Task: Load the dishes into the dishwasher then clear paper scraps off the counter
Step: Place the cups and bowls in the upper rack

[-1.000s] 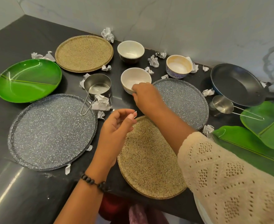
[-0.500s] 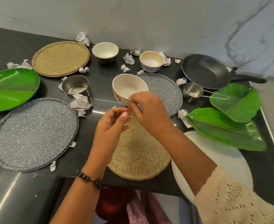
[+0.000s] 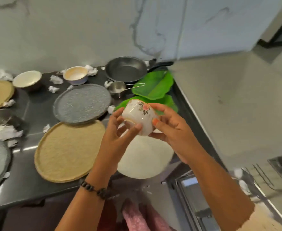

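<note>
Low at 5 o'clock, a shiny dishwasher rack point(image 3: 260, 179), blurred. At the middle, a small white bowl point(image 3: 139, 117) with a pink rose, tipped on its side and held up in the air above a white plate point(image 3: 145, 157). Left hand point(image 3: 115, 140) under it at 7 o'clock, fingers point(image 3: 133, 129) curled up against the rim. Right hand point(image 3: 171, 130) at 3 o'clock of the bowl, thumb pressed on the side, fingers wrapped round the back. At 9 o'clock, a tan plate point(image 3: 68, 150) flat on the dark tabletop point(image 3: 30, 184). Farther, at 11 o'clock, a grey speckled plate point(image 3: 82, 102), and green leaf plates point(image 3: 153, 84) at 1 o'clock. Farthest, by the wall, a black pan point(image 3: 127, 69), two bowls point(image 3: 75, 75), and crumpled paper scraps point(image 3: 56, 79).
</note>
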